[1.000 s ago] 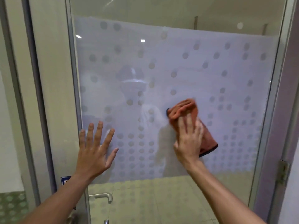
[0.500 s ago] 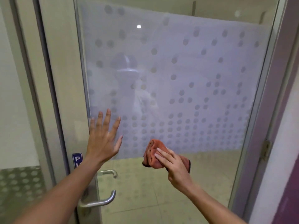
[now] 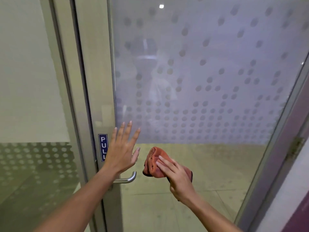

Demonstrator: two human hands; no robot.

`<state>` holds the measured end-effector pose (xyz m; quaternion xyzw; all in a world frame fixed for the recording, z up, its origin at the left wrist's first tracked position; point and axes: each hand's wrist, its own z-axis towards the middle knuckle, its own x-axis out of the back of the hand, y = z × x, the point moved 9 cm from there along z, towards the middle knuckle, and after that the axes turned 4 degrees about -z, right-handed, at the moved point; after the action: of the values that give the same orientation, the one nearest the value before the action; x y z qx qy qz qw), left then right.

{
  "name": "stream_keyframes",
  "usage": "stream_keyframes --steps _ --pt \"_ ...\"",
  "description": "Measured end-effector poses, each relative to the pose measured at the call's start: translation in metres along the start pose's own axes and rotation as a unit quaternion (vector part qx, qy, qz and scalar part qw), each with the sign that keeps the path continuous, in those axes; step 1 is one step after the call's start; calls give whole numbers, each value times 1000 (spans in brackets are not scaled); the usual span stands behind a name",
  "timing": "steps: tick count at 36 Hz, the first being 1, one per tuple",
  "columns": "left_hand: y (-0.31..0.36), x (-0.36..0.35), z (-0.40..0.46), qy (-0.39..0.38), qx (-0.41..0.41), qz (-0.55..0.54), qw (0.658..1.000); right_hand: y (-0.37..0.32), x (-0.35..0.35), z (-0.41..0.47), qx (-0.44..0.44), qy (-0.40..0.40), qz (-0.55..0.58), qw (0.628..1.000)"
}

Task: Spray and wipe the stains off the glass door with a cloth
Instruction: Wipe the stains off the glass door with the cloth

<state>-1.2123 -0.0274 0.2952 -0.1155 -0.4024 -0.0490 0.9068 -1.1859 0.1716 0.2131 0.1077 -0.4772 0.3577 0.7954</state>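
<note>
Nearby, a blue PULL sign (image 3: 102, 147) sat on the door's frame, partly hidden by the left hand (image 3: 121, 153), whose fingers were spread wide and flat on the glass door (image 3: 209, 81). A metal handle (image 3: 127, 179) stuck out below it. The right hand (image 3: 177, 177) pressed an orange cloth (image 3: 153, 162) on the clear glass, under the frosted dotted part. Beige floor tiles (image 3: 209, 173) showed through.

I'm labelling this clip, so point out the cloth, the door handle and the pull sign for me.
orange cloth (image 3: 153, 162): head view, on the bunched folds left of the fingers.
door handle (image 3: 129, 180): head view, on the curved metal lever end.
PULL sign (image 3: 102, 147): head view, on the blue sticker's lettering.
</note>
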Motion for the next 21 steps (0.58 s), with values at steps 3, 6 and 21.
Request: stream_keyframes --steps 3,6,21 --pt "5 3 -8 -26 10 -2 1000 -5 0 -5 9 -8 -2 1000" --pt "12 9 -17 -45 19 4 999 -9 3 -10 18 -13 4 1000" --pt "63 51 -70 -77 82 38 993 -30 19 -48 104 -21 16 994"
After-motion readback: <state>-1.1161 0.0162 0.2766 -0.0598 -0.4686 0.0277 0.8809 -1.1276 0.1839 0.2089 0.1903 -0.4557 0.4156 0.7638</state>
